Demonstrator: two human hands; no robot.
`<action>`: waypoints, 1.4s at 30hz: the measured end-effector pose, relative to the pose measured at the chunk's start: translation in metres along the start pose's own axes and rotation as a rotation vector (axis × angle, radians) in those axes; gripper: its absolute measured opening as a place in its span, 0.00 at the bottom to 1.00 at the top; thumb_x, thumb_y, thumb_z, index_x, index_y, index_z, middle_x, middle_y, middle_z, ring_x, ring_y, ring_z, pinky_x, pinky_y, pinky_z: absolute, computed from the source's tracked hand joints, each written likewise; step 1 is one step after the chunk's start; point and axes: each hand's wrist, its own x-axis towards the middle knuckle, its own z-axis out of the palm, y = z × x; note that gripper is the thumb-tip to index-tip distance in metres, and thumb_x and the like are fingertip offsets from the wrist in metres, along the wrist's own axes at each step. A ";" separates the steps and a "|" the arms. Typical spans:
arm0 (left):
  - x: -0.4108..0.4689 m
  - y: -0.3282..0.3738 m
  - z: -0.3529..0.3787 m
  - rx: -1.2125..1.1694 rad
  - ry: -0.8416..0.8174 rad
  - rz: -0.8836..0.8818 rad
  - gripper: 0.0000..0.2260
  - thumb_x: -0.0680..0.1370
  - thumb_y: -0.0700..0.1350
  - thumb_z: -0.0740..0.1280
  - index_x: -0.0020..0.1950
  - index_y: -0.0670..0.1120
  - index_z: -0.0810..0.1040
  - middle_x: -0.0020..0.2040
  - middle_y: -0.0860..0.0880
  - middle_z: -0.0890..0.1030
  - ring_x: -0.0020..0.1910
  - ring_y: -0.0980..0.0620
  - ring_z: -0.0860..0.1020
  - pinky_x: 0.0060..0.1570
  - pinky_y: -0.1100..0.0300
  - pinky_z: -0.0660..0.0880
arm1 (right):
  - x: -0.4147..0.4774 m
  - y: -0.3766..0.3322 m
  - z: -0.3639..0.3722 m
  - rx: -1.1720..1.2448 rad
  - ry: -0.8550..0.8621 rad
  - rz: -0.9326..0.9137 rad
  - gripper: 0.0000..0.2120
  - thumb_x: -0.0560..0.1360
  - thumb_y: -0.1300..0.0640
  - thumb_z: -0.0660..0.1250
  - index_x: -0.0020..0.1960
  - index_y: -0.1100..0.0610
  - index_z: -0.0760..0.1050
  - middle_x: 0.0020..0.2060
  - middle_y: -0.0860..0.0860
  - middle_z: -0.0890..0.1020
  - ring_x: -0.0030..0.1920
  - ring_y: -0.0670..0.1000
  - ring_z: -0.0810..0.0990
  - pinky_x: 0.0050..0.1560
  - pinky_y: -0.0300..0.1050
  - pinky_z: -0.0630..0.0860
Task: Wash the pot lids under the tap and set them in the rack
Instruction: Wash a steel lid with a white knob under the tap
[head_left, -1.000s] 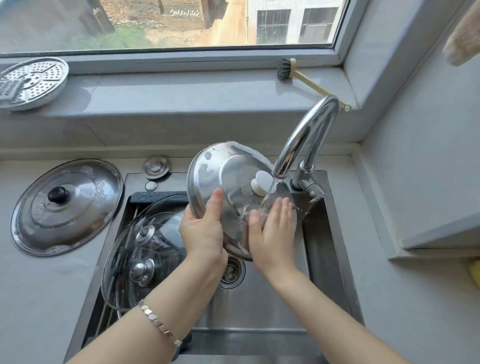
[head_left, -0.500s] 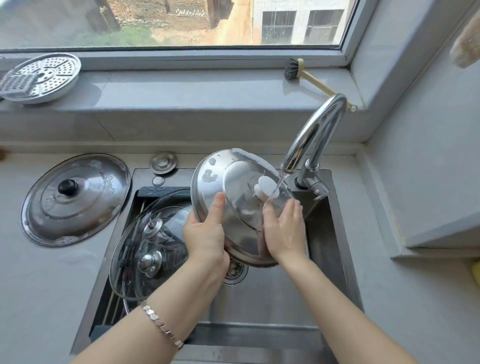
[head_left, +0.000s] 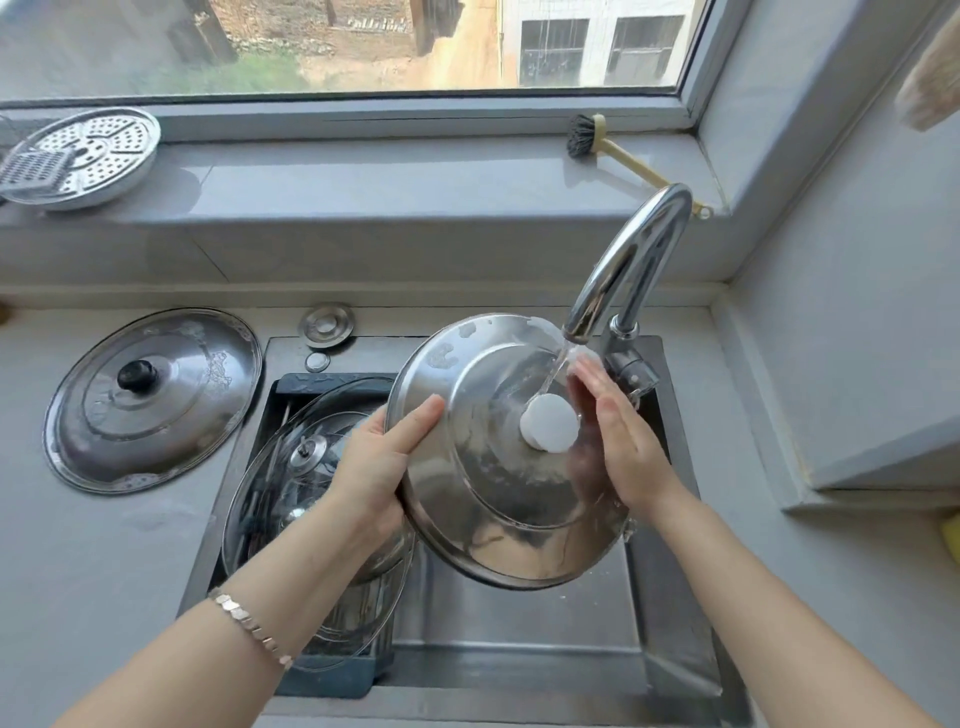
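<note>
I hold a steel pot lid (head_left: 488, 499) with a white knob (head_left: 549, 422) tilted over the sink (head_left: 519, 623), under the running tap (head_left: 628, 265). My left hand (head_left: 379, 462) grips its left rim, thumb on top. My right hand (head_left: 618, 436) lies flat with straight fingers against the lid's right side, beside the knob, in the water stream. A glass lid (head_left: 291, 467) with a metal knob leans in the dark rack (head_left: 332, 675) in the sink's left half. A large steel lid (head_left: 156, 395) with a black knob lies on the counter to the left.
A perforated steamer plate (head_left: 88, 156) and a grater sit on the windowsill at left. A dish brush (head_left: 618, 156) lies on the sill behind the tap. A small sink plug cover (head_left: 327, 322) rests on the counter behind the sink. Walls close in at right.
The lid has tipped flatter and turned, so its knob faces up more. My right hand slid up from the lower rim to beside the knob under the stream.
</note>
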 end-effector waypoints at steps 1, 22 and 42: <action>0.000 0.002 -0.002 0.028 -0.017 0.000 0.03 0.75 0.39 0.66 0.47 0.43 0.78 0.32 0.48 0.84 0.29 0.52 0.82 0.27 0.61 0.78 | 0.002 0.002 -0.006 0.031 -0.005 0.059 0.23 0.77 0.48 0.44 0.71 0.49 0.57 0.71 0.40 0.58 0.74 0.39 0.52 0.73 0.35 0.47; 0.001 -0.014 0.013 0.290 -0.193 0.115 0.06 0.72 0.35 0.70 0.47 0.43 0.80 0.39 0.47 0.85 0.36 0.52 0.82 0.38 0.62 0.80 | -0.008 -0.048 0.019 -0.481 -0.247 -0.387 0.33 0.76 0.36 0.38 0.74 0.54 0.42 0.74 0.46 0.44 0.73 0.39 0.37 0.74 0.40 0.36; 0.006 -0.024 0.006 0.341 -0.159 0.198 0.08 0.70 0.48 0.69 0.44 0.44 0.80 0.40 0.45 0.83 0.39 0.51 0.79 0.41 0.59 0.77 | 0.014 -0.054 0.034 -0.492 -0.141 -0.348 0.27 0.75 0.41 0.46 0.67 0.51 0.70 0.69 0.51 0.68 0.74 0.53 0.56 0.73 0.52 0.44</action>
